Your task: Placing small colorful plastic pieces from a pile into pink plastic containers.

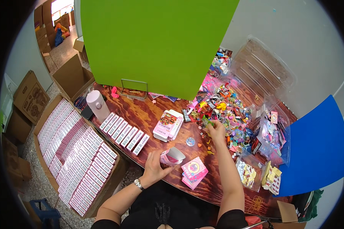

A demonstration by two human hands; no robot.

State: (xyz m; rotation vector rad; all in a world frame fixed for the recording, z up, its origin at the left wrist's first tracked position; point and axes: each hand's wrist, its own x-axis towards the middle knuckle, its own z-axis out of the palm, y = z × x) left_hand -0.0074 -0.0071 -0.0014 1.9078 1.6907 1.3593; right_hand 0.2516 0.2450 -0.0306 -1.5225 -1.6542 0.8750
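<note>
My left hand (154,168) is wrapped round a small pink and white carton (172,157), which stands with its top flap up. At the edge of a pile of colourful small plastic trinkets (233,114), my right hand (217,133) pinches a small green piece (206,121) whose kind I cannot make out. Just right of the carton lies a stack of pink printed cards (194,171). Beyond it are flattened pink and white cartons (167,125). A round clear disc (190,141) and a few loose orange and yellow trinkets (209,147) lie between my hands.
A row of filled cartons (125,131) stands left on the wooden table (141,108), beside a pale pink bottle (97,105). A large cardboard box (122,162) packed with cartons sits further left. A green panel (156,42) rises behind; a blue sheet (319,152) is at right.
</note>
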